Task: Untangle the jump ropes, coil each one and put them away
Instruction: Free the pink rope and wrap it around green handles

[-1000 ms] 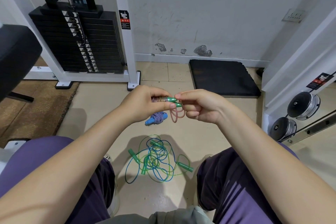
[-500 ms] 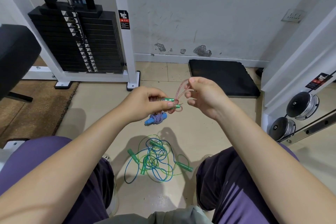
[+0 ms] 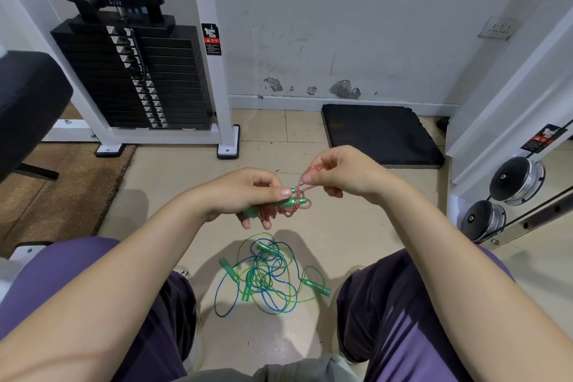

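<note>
Left hand (image 3: 248, 192) makes the main grip: its fingers curl round a pair of green handles (image 3: 291, 202) wrapped in the coils of a pink jump rope (image 3: 286, 208), thumb pressed on top, with the handle ends sticking out of the fist toward 3 o'clock. A loose knot of pink cord bunches just beyond the thumb, touching the handles. From that bunch a pink strand rises toward 1 o'clock into the right hand (image 3: 341, 175), whose grip is a narrow pinch of thumb and forefinger on the strand, the other fingers curled beneath. Both hands hover above the floor (image 3: 173, 183), close together, the right one slightly higher.

At 6 o'clock from the hands, between the person's knees, a tangle of blue and green jump ropes (image 3: 263, 279) lies on the floor, with several green handles poking out of its edges. At 1 o'clock from the hands a black mat (image 3: 381, 133) lies against the wall, and at 10 o'clock stands a weight stack (image 3: 139, 77) in a white frame.
</note>
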### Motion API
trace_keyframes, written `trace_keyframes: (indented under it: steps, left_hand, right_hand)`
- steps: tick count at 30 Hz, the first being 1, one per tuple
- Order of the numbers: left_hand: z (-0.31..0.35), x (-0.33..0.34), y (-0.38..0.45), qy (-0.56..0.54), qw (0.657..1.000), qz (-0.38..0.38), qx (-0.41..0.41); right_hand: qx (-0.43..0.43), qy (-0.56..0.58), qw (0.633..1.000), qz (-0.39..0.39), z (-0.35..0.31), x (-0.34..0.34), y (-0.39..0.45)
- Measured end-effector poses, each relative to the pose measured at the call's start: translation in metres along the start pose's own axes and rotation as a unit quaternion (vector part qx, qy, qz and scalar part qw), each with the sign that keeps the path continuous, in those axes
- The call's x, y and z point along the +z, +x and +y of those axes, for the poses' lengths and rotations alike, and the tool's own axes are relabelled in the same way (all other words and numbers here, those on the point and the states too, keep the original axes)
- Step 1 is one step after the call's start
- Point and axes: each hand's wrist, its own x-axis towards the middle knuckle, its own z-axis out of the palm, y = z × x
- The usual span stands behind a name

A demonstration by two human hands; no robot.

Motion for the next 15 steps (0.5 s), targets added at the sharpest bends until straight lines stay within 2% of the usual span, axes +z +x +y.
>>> trace_keyframes:
  steps: [6, 11, 15]
  left_hand:
    - [0.002, 0.0, 0.0, -0.018, 0.999, -0.025, -0.012]
    - [0.013, 0.011, 0.0, -0.046, 0.996, -0.071, -0.01]
    - [0.013, 0.017, 0.002, -0.076, 0.995, -0.065, 0.005]
  right_hand:
    - [-0.075, 0.145, 0.98, 0.112, -0.007, 0.011, 0.001]
    - [-0.144, 0.141, 0.959, 0.201, -0.013, 0.013, 0.003]
    - [-0.166, 0.107, 0.955, 0.223, -0.014, 0.019, 0.01]
